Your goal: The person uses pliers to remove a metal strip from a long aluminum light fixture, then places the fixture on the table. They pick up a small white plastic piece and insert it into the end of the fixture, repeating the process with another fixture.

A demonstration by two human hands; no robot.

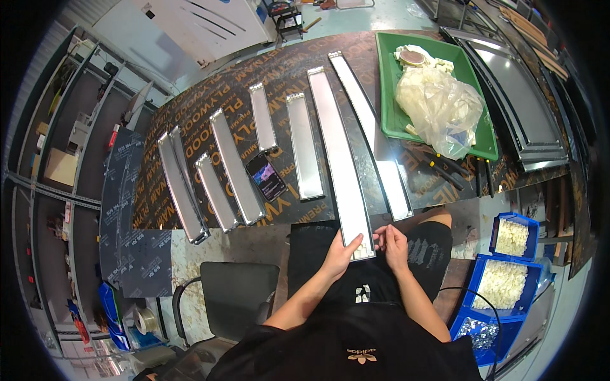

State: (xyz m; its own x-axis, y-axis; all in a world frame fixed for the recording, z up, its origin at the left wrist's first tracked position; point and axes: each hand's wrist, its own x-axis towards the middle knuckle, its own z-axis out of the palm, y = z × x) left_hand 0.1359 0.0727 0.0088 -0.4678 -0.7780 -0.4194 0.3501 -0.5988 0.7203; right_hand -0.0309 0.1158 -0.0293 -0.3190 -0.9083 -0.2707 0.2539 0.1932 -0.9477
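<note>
A long, narrow metal panel (pixel 343 159) with a pale face and raised edges reaches from the table over my lap. My left hand (pixel 343 255) grips its near end, thumb on the face and fingers underneath. Beside the same end, at its right edge, my right hand (pixel 394 247) has its fingers curled together in a pinch. Whatever is between those fingers is too small or hidden to make out. Another long panel (pixel 362 105) lies just to the right, and a shorter panel (pixel 304 146) to the left.
Several more panels (pixel 235 165) and a phone (pixel 267 179) lie on the dark plywood table (pixel 184 108). At the back right, a green tray (pixel 386 95) holds a plastic bag (pixel 438 105). Pliers-like tools (pixel 448 171) lie before it. Blue bins (pixel 481 273) of small white parts stand right; a chair (pixel 238 298) left.
</note>
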